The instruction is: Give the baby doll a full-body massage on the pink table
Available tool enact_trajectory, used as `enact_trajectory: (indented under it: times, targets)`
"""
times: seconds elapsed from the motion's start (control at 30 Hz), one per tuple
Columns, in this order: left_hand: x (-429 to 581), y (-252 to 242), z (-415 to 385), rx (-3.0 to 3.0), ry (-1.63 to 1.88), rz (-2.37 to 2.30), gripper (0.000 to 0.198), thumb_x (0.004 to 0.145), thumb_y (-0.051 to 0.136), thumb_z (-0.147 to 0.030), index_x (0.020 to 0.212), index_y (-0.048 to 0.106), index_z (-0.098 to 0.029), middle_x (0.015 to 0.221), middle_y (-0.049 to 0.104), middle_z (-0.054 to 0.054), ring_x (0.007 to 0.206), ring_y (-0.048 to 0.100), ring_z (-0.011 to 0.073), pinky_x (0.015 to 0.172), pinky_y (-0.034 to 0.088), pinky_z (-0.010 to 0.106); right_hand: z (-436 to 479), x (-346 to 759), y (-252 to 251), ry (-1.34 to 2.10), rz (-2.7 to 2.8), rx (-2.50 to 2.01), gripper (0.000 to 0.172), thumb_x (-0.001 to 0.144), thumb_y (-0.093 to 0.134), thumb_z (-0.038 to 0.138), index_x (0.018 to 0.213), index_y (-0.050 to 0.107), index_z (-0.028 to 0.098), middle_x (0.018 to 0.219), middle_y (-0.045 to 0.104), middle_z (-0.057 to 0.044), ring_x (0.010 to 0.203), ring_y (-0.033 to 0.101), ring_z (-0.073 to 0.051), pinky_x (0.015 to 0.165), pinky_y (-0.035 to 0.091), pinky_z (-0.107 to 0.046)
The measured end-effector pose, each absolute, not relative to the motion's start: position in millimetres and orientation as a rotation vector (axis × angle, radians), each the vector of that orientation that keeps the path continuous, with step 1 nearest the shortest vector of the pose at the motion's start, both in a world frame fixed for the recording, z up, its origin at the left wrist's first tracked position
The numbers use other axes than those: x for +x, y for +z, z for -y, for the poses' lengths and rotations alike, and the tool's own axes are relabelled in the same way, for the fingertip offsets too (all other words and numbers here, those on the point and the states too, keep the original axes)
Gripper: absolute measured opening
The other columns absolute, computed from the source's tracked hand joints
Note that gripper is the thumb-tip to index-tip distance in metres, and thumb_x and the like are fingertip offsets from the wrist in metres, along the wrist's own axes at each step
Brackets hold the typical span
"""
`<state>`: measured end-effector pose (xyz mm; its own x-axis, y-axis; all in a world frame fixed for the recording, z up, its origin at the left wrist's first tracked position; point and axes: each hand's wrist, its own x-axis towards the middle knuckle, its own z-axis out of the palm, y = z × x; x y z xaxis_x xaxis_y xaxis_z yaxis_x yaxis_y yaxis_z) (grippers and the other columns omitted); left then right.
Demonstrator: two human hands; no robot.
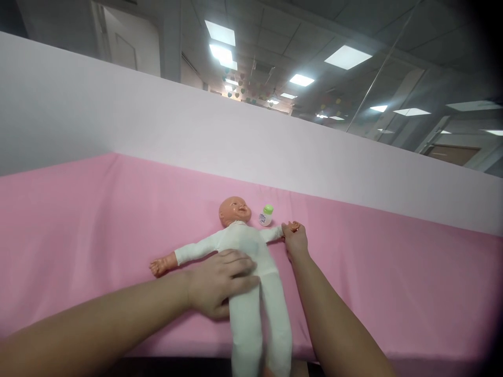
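Observation:
A baby doll (248, 246) with a hard plastic head and a white cloth body lies on its back, legs toward me. Across its lower belly and hip rests my left hand (223, 283), fingers stretched out and lying flat. My right hand (295, 242) is closed around the doll's wrist on the right side, and the doll's small plastic hand (294, 226) sticks out above my fingers. The doll's other arm (196, 250) stretches out to the left, untouched. Close to its head stands a small clear bottle (265, 215) with a green cap.
Pink cloth (377, 283) covers the surface under the doll. Behind it runs a low white wall (220, 133) with glass above it. The doll's feet reach past the near edge of the pink surface.

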<state>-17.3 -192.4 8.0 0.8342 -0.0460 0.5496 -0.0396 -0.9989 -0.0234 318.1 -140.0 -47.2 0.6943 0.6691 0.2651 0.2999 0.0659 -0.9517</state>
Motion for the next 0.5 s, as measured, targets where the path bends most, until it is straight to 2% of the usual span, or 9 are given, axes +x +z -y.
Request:
enact_trajectory:
  times: [0.17, 0.23, 0.4, 0.5]
  targets:
    - [-28.7, 14.3, 176.8, -3.049, -1.13, 0.157, 0.046, 0.086, 0.055, -0.029, 0.131, 0.057, -0.021, 0.117, 0.07, 0.012, 0.106, 0.067, 0.0282, 0.097, 0.053, 0.046, 156.3, 292.9, -23.9, 0.231, 0.948, -1.48, 0.077, 0.077, 0.078, 0.049, 0.141, 0.046, 0.023, 0.132, 0.067, -0.013, 0.115, 0.068, -0.027, 0.1, 0.055, -0.043]
    - [-32.9, 13.5, 170.5, -3.057, -1.215, 0.317, 0.043, 0.087, 0.057, -0.03, 0.13, 0.056, -0.023, 0.114, 0.072, 0.01, 0.103, 0.068, 0.0276, 0.093, 0.054, 0.044, 162.5, 276.3, -15.1, 0.184, 1.055, -1.406, 0.075, 0.079, 0.077, 0.045, 0.143, 0.044, 0.023, 0.133, 0.066, -0.013, 0.115, 0.068, -0.026, 0.1, 0.054, -0.043]
    - [-34.1, 10.6, 161.9, -3.088, -1.487, 0.717, 0.064, 0.083, 0.068, -0.034, 0.143, 0.046, -0.025, 0.135, 0.065, 0.01, 0.119, 0.066, 0.0305, 0.099, 0.054, 0.044, 172.6, 238.1, -2.9, 0.118, 1.337, -1.306, 0.054, 0.084, 0.072, 0.034, 0.134, 0.053, 0.026, 0.128, 0.07, -0.009, 0.105, 0.07, -0.024, 0.091, 0.058, -0.04]
    - [-33.9, 12.2, 155.8, -3.102, -1.571, 1.075, 0.05, 0.087, 0.065, -0.034, 0.134, 0.053, -0.021, 0.115, 0.071, 0.008, 0.095, 0.072, 0.0263, 0.08, 0.059, 0.038, 175.6, 225.8, 0.0, 0.045, 1.6, -1.294, 0.043, 0.084, 0.069, 0.024, 0.126, 0.064, 0.028, 0.123, 0.072, -0.005, 0.108, 0.067, -0.025, 0.097, 0.054, -0.042]
